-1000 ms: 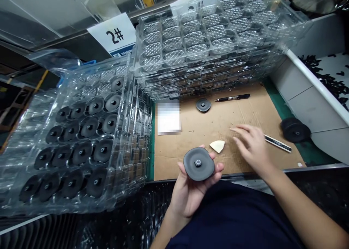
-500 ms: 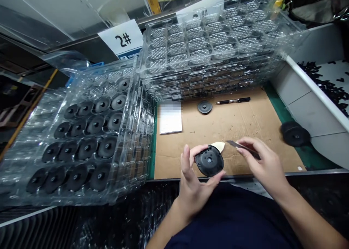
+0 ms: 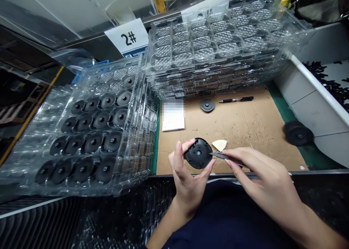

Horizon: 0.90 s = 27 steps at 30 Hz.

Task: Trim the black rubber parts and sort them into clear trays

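My left hand (image 3: 185,180) holds a black rubber disc (image 3: 198,153) up on edge, its ribbed underside with a central hole facing me. My right hand (image 3: 261,172) pinches a slim craft knife (image 3: 226,157), and its metal blade reaches the rim of the disc. Just beyond the knife, a cream triangular piece (image 3: 219,144) lies on the brown cardboard sheet (image 3: 245,125). It looks like tailor's chalk, though I cannot be sure. Farther off on the cardboard sit a smaller black disc (image 3: 207,105) and a black pen (image 3: 236,99).
To the left, a clear plastic tray (image 3: 141,107) holds several black discs in rows. Stacked clear trays (image 3: 212,59) stand behind the cardboard. A white "2#" sign (image 3: 128,38) is at the back, black discs (image 3: 298,133) sit at right, and a white bin (image 3: 327,92) holds black scraps.
The right hand has picked up the knife from the cardboard and brought its blade to the disc. The left hand has turned the disc over, showing its underside.
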Available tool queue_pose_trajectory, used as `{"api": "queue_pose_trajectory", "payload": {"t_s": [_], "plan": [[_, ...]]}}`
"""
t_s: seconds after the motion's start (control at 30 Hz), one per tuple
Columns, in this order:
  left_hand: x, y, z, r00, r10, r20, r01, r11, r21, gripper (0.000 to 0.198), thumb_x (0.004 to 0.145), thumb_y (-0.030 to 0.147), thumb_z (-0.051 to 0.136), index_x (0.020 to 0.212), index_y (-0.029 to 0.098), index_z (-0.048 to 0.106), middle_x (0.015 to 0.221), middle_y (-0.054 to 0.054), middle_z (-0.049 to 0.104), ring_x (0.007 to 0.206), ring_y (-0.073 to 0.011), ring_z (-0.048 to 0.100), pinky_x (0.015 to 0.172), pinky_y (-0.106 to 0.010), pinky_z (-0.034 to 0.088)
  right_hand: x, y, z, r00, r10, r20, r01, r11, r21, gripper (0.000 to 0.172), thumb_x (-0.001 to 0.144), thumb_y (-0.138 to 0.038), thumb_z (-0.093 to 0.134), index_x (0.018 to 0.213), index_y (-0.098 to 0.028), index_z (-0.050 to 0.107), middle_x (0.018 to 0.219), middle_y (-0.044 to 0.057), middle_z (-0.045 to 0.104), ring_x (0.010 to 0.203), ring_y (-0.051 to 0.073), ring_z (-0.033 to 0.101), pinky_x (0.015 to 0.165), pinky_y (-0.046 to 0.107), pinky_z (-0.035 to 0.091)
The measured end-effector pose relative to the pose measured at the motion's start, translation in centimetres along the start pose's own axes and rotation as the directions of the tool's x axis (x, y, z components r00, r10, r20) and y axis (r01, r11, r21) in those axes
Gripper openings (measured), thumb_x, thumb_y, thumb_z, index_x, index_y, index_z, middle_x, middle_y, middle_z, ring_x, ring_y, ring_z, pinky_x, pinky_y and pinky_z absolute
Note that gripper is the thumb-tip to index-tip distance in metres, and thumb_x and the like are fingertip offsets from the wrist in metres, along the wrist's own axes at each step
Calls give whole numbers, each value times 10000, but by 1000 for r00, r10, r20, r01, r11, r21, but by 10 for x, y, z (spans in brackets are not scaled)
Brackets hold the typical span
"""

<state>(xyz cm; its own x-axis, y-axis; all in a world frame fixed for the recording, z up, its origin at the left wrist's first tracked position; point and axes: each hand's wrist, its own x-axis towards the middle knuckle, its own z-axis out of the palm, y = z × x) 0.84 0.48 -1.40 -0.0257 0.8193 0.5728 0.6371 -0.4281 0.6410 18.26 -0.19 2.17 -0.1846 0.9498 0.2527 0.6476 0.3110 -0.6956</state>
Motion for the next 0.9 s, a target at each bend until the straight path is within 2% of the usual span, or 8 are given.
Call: {"api": "queue_pose_trajectory", "payload": {"t_s": [0.7, 0.77, 0.87, 0.9], "plan": [[-4, -3, 1, 1000, -12, -10, 12, 1000, 22, 1083, 590, 134, 810, 1435, 243, 141, 1189, -130, 553, 1050, -249, 562, 881, -428, 480, -2, -1, 4, 1000, -7, -4, 6, 996, -85, 216, 878, -164, 543, 1081, -213, 599, 972, 20, 659, 865, 144, 616, 802, 290, 465], [-5, -4, 1, 1000, -8, -7, 8, 1000, 15, 1078, 589, 128, 808, 1435, 235, 149, 1191, -137, 551, 1054, -254, 563, 890, -434, 474, -4, -6, 0, 997, -8, 81, 9, 1000, -18, 207, 880, -169, 537, 1067, -226, 605, 959, 10, 661, 852, 136, 620, 788, 274, 476], [-6, -5, 1, 999, -31, -13, 31, 1000, 1, 1071, 591, 146, 811, 1435, 238, 157, 1188, -136, 556, 1056, -256, 562, 903, -439, 465, -7, -10, -8, 960, -47, 277, -1, 985, 173, 201, 877, -155, 526, 1025, -256, 617, 929, -17, 664, 837, 110, 628, 749, 222, 496], [-5, -5, 1, 999, -39, -15, 39, 999, 0, 1073, 591, 154, 813, 1434, 243, 155, 1187, -134, 559, 1057, -255, 561, 903, -438, 466, -7, -7, -10, 958, -40, 285, -20, 979, 203, 200, 875, -160, 528, 1021, -260, 620, 939, -17, 665, 854, 109, 629, 756, 216, 499]]}}
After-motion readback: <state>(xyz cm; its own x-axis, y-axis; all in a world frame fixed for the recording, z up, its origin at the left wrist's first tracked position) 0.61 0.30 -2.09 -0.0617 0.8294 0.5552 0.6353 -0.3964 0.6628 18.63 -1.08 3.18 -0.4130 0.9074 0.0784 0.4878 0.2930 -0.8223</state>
